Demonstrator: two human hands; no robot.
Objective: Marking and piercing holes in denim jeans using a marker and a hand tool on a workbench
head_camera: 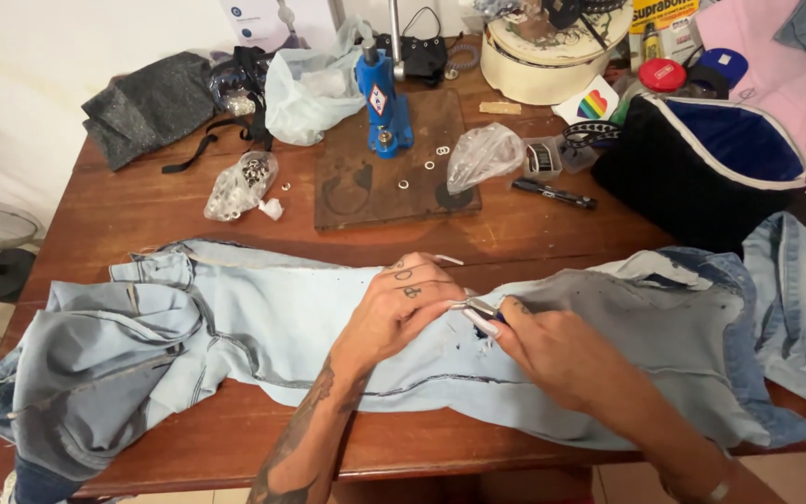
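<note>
I see my left hand point(403, 303) pressing flat on the pale blue jeans point(263, 327), fingers curled down onto the cloth, gripping nothing but the denim beneath it. My right hand point(552, 359) is clenched around a small dark-handled metal tool point(479, 313) whose tip meets the fabric just beside the left fingertips. The jeans lie stretched along the near edge of the wooden desk point(142, 210), one end bunched at the near left corner, the other reaching the right edge. Toward the far edge stands a blue hand press point(384, 98) on a brown board point(366, 182) — loose metal rings lie on it. A black pouch point(701, 168) sits at the far right, a black pen point(554, 194) near it.
</note>
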